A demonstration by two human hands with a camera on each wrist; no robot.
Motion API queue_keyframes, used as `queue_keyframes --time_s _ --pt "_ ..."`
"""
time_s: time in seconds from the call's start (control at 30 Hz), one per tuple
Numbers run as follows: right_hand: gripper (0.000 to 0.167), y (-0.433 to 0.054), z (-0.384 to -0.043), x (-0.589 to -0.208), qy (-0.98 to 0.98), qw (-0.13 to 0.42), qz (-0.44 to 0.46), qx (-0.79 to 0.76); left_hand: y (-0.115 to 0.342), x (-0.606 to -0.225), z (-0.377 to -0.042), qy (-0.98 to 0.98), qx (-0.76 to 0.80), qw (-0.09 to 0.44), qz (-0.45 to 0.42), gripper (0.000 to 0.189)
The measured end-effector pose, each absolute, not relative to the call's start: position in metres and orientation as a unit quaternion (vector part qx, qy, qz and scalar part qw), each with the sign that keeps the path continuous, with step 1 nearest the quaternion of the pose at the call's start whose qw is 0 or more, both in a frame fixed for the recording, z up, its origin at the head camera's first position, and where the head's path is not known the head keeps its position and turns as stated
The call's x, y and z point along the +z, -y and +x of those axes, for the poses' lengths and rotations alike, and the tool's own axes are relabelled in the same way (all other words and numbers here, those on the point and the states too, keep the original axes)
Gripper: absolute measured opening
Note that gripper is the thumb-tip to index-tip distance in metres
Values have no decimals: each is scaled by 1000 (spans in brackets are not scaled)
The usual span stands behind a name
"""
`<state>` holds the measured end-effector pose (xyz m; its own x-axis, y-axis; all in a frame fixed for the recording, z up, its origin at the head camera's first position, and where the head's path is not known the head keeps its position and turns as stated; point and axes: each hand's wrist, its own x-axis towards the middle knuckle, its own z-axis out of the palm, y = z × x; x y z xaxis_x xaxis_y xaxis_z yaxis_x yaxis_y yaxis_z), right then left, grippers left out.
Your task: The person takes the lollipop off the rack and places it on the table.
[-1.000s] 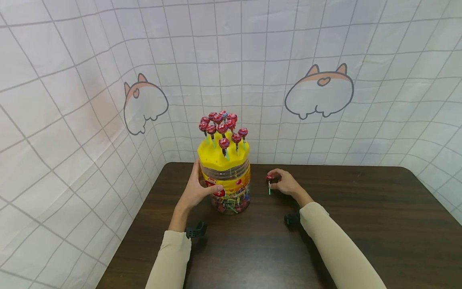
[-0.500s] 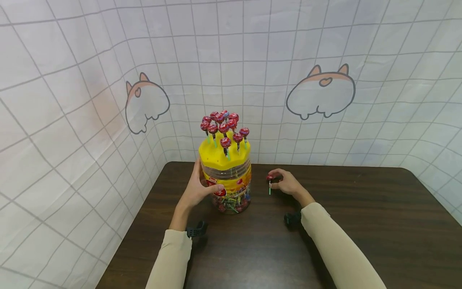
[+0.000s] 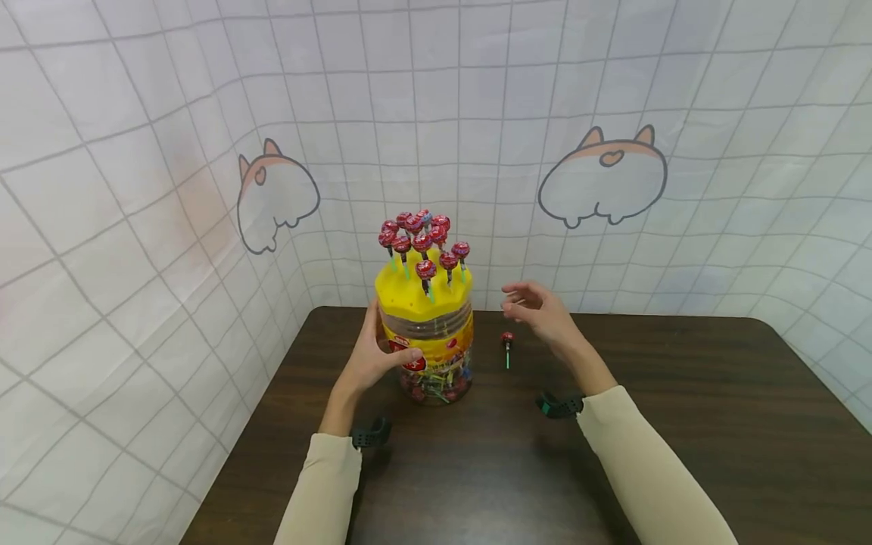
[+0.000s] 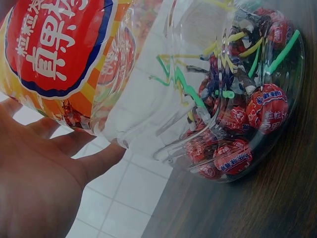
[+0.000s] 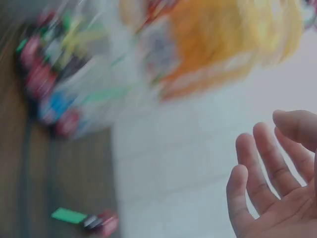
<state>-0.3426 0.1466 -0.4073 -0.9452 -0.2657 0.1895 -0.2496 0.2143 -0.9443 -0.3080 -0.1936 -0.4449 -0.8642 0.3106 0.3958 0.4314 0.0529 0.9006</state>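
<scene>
A clear plastic candy jar (image 3: 438, 369) with a yellow lid (image 3: 409, 299) stands on the table, wrapped lollipops (image 4: 267, 106) lying in its bottom. Several red lollipops (image 3: 425, 270) stick up from the lid on green sticks. My left hand (image 3: 371, 356) holds the jar's left side, thumb across the orange label and fingers round the back. Right of the jar, one red lollipop (image 3: 507, 341) with a green stick lies on the table. My right hand (image 3: 545, 314) is raised above and beyond that lollipop, fingers spread and holding nothing; the right wrist view also shows the hand (image 5: 277, 188) apart from the jar.
The dark wood table (image 3: 681, 424) reaches back to a white grid-patterned curtain (image 3: 490, 151) printed with cartoon animals. A dark wrist strap (image 3: 371, 433) is on the left wrist, and another strap (image 3: 560, 406) is on the right.
My right hand has let go of the lollipop, opened and risen away from the table; the lollipop stays lying there. The left hand and jar keep their places.
</scene>
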Motion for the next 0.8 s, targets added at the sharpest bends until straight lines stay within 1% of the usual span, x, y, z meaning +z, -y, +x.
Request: queue_keyframes --time_s 0.17,0.3,0.47,0.6,0.8 --pt "32 -124 -320 -366 -761 -54 -238 -601 195 -442 -305 727 -638 44 -250 105" --pt "30 -111 -308 -346 -757 -93 -255 -595 194 -441 -303 728 -638 42 -248 105" --pt "30 -98 -303 -334 -747 -126 -261 -599 193 -440 -302 728 -639 43 -247 105" --pt "35 -89 -304 -330 -737 -138 -278 -601 194 -441 -302 726 -640 43 -249 105" --pt "41 -79 -308 -326 -731 -155 -279 -603 194 -442 -304 723 -641 41 -254 105"
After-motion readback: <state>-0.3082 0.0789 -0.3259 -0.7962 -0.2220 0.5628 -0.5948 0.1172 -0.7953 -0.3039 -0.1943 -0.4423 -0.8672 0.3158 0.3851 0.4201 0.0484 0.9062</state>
